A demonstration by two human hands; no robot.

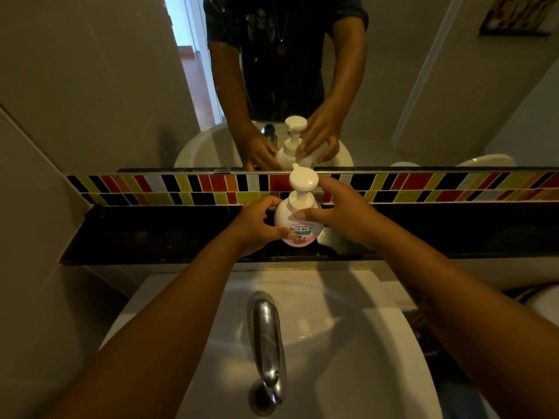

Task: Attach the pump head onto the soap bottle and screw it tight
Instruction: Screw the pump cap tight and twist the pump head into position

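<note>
left hand grip: grasping soap bottle | right hand grip: released, thumb touching | bottle base hidden

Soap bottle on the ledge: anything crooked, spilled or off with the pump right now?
Nothing stands out. The pump head sits upright on the soap bottle, which stands on the dark ledge behind the sink. The left hand grips the body; the right hand touches its shoulder. No spill shows.

The soap bottle sits on the ledge between both hands, left hand on its left, right hand on its right. Pump head on top, sink and tap nearer me, mirror behind.
</note>
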